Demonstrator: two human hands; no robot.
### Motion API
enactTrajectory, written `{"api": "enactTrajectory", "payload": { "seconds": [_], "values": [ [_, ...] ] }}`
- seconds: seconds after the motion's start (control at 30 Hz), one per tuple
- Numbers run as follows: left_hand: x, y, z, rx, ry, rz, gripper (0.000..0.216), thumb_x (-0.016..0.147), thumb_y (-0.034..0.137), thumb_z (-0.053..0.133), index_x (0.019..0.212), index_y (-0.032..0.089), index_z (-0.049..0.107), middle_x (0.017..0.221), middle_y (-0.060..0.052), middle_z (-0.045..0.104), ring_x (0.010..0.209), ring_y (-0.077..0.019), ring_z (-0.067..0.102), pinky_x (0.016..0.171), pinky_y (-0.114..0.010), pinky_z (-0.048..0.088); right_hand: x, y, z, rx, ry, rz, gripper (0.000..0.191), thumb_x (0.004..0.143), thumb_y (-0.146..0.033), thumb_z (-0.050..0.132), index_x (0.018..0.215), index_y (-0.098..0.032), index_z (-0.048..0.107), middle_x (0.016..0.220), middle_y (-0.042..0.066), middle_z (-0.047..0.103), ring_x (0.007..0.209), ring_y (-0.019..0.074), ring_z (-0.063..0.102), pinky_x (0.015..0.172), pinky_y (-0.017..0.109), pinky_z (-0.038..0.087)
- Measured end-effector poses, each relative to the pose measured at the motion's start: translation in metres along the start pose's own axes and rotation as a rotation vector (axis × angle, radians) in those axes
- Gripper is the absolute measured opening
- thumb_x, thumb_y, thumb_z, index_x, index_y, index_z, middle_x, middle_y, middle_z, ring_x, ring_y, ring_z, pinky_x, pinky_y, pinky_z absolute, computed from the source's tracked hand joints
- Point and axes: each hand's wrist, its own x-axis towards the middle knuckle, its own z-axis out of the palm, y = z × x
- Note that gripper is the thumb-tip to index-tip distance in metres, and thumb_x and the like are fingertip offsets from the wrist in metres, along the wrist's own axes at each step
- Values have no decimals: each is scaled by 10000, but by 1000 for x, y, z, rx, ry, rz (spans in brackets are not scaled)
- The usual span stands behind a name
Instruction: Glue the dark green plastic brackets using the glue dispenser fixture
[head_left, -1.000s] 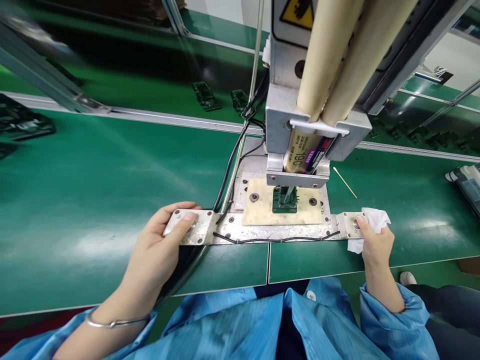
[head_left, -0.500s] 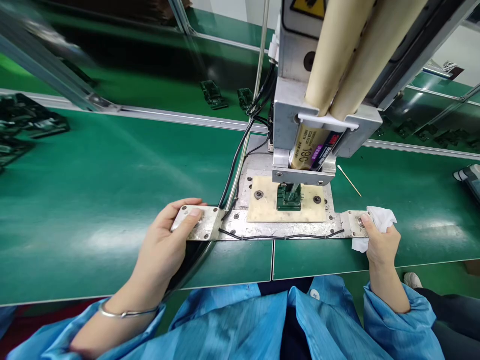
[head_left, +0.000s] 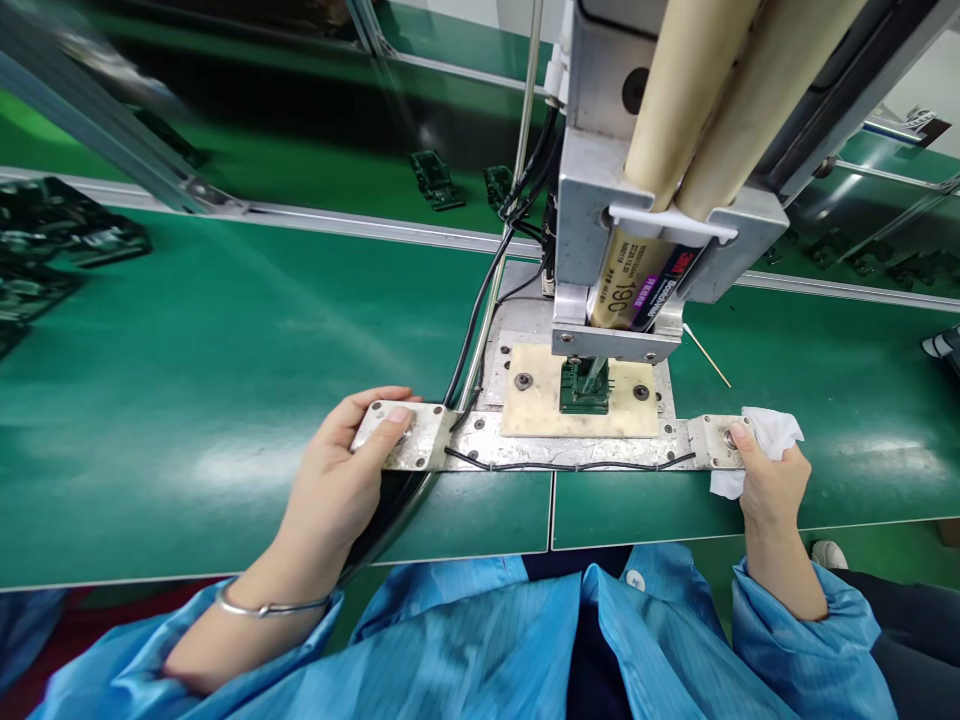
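Observation:
My left hand is wrapped round the left metal button block, its thumb pressed on the top where the button sits. At the other end of the metal base bar, my right hand grips the right button block, thumb on its round button. A crumpled white tissue is tucked in that hand, against the block. Between the hands, a small green circuit board sits in a cream fixture plate. A glue cartridge, in a metal dispenser holder, has its clear nozzle down at the board.
A cotton swab lies right of the fixture on the green bench. Circuit boards are piled at the left, and several more lie behind the metal rail. Black cables run down beside the dispenser.
The whole view has shifted slightly. Both hands keep their hold on the button blocks, and the board and dispenser show no visible movement relative to each other.

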Motion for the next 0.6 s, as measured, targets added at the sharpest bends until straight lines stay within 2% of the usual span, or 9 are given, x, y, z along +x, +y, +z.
{"api": "enactTrajectory", "payload": {
  "seconds": [0.6],
  "values": [
    [-1,0,1,-22,15,13,411,682,483,809,985,232,691,978,-17,705,808,-143,611,716,-220,477,-1,-5,1,14,7,39,542,552,-522,882,906,-142,726,870,85,720,800,260,678,718,348,549]
  ]
}}
